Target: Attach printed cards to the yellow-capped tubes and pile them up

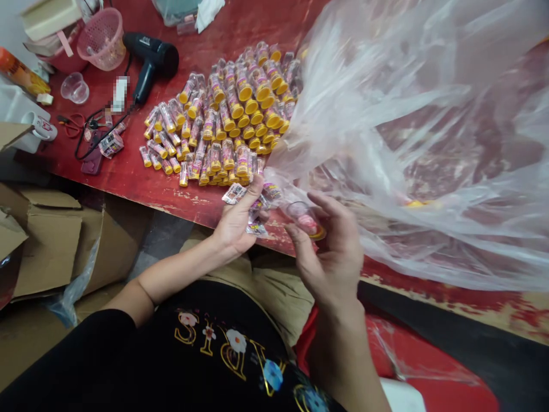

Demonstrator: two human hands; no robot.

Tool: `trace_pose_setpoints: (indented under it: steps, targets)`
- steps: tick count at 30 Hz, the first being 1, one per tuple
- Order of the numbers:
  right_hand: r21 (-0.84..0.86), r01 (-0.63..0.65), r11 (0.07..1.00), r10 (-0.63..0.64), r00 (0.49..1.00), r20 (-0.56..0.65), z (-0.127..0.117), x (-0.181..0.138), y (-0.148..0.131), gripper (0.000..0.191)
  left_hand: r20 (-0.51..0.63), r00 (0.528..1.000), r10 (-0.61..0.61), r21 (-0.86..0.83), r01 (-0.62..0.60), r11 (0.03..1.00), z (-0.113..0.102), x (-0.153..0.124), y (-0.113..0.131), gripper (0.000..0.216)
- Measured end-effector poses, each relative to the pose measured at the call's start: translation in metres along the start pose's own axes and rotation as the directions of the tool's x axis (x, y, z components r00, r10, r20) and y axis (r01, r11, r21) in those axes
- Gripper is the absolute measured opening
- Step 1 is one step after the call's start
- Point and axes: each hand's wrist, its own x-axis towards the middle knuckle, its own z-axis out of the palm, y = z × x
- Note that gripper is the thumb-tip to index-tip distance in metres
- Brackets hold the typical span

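Note:
My left hand [238, 220] is closed round a small bunch of printed label strips [253, 207] at the near edge of the red table [128, 171]. My right hand [332, 252] grips a small clear tube with pink contents and a yellow cap [306, 220], close beside the left hand. A heap of several such yellow-capped tubes [227, 114] lies on the table just beyond my hands. A large clear plastic bag [412, 131] billows to the right, its corner reaching down to my hands.
A black hair dryer [150, 60], a pink basket [100, 37], a clear cup [75, 88], red scissors [71, 123] and a white mug [26, 117] stand at the table's far left. Cardboard boxes [47, 240] sit on the floor at left.

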Motion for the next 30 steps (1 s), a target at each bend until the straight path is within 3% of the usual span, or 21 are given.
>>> trace_pose_setpoints:
  steps: [5,10,15,22,30]
  targets:
    - [-0.193,0.257,0.947,-0.268,0.963,-0.035,-0.003,-0.002,-0.001,0.036,0.03,0.999,-0.022,0.038,0.021,0.999,-0.003,-0.002,-0.004,0.033]
    - [-0.243,0.355,0.903,-0.383,0.921,-0.074,-0.01,0.003,-0.014,0.059,0.048,0.999,0.011,0.072,-0.014,0.997,-0.006,-0.004,-0.006,0.036]
    - [-0.237,0.341,0.91,-0.358,0.933,-0.028,-0.014,-0.001,-0.018,0.067,0.035,0.999,-0.006,0.085,0.003,0.996,-0.007,-0.002,-0.005,0.035]
    - [-0.084,0.269,0.96,-0.278,0.952,-0.126,-0.016,-0.008,-0.013,0.053,0.078,0.996,-0.04,0.091,0.033,0.995,-0.009,0.0,-0.003,0.039]
    - [-0.104,0.117,0.988,-0.135,0.973,-0.187,-0.014,-0.016,-0.009,0.047,0.1,0.994,0.04,0.174,-0.057,0.983,-0.01,-0.009,-0.006,0.048]
